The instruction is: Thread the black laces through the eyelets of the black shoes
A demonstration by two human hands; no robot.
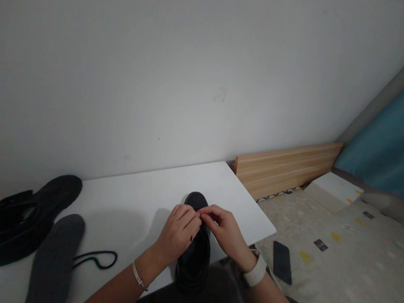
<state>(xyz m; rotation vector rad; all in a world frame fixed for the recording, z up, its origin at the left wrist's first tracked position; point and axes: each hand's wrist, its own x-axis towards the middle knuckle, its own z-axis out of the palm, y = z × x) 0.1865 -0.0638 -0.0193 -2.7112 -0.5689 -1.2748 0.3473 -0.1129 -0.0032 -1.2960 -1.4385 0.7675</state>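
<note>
A black shoe (194,261) points away from me at the front of the white table, its toe towards the wall. Over its upper part, my left hand (180,228) is closed with curled fingers. My right hand (222,227) meets it there in a pinch, thumb against fingertips. What the fingertips hold is too small and too covered to make out. Left of the shoe, a black shoelace (101,265) lies in a loop. Beside that is a dark grey insole (56,261). Another black shoe (20,224), seemingly on its side, sits at the far left.
The white table (129,197) stands against a plain wall (193,77). To the right is a bed (350,254) with a wooden headboard (287,169); a dark phone (282,262) lies on its near edge. A blue curtain (390,137) hangs at the far right.
</note>
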